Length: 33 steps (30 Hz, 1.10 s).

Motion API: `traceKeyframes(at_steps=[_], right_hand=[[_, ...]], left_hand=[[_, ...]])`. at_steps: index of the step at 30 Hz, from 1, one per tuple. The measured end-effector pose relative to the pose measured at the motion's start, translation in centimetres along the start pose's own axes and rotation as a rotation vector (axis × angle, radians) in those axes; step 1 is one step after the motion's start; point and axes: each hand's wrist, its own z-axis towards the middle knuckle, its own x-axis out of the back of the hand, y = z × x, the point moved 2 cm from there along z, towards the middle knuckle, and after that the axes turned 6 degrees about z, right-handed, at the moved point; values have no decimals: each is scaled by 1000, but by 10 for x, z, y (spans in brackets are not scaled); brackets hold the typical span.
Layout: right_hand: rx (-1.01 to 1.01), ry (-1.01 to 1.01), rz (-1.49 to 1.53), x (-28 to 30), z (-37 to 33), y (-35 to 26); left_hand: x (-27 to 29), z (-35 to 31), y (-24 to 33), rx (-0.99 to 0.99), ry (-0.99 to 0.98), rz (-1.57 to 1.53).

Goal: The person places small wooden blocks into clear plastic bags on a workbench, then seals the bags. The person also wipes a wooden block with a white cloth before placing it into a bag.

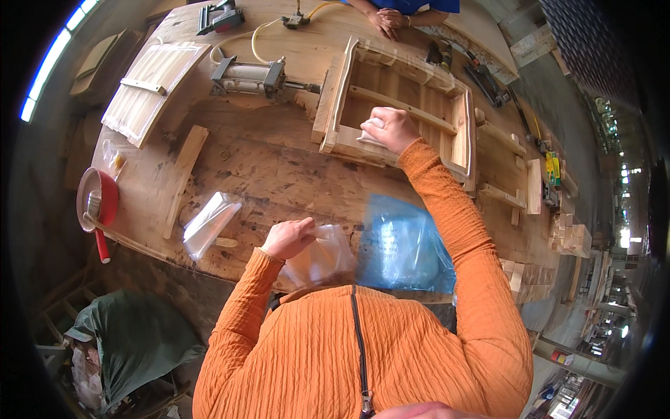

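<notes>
My right hand (394, 129) is closed round a folded white wad, probably cloth or paper (372, 137). It holds the wad at the near side of a wooden frame (436, 120) that has a slat across its inside. My left hand (289, 239) is curled closed by the table's near edge. Beside and partly under it lies a clear plastic bag (326, 253); what its fingers grip, if anything, is hidden. A blue plastic bag (403, 251) lies to the right of the clear one. Left of my left hand is another folded clear plastic sheet (209, 225).
A pneumatic cylinder (248, 77) points at the frame's left side. Left are a slatted panel (150, 91), a loose wooden strip (185, 180) and a red pan with a brush (106, 195). A nail gun (220, 17) lies at the back. Across the table are another person's hands (388, 21).
</notes>
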Motion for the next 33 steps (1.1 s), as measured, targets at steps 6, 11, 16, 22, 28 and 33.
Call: traceKeyframes(at_steps=[6, 11, 16, 22, 28, 33], right_hand=[[30, -18, 53, -25, 27, -13], [-50, -15, 55, -24, 27, -7], [-129, 0, -42, -8, 9, 12], [-263, 157, 1761, 21, -66, 62], [-142, 469, 2333, 41, -210, 45], [-152, 779, 2313, 62, -364, 63]], left_hand=[[2, 0, 1, -22, 7, 6], [1, -2, 1, -8, 15, 6], [-1, 0, 2, -31, 15, -5], [1, 8, 11, 2, -90, -23], [-4, 3, 11, -29, -23, 19], [4, 14, 64, -151, 144, 526]])
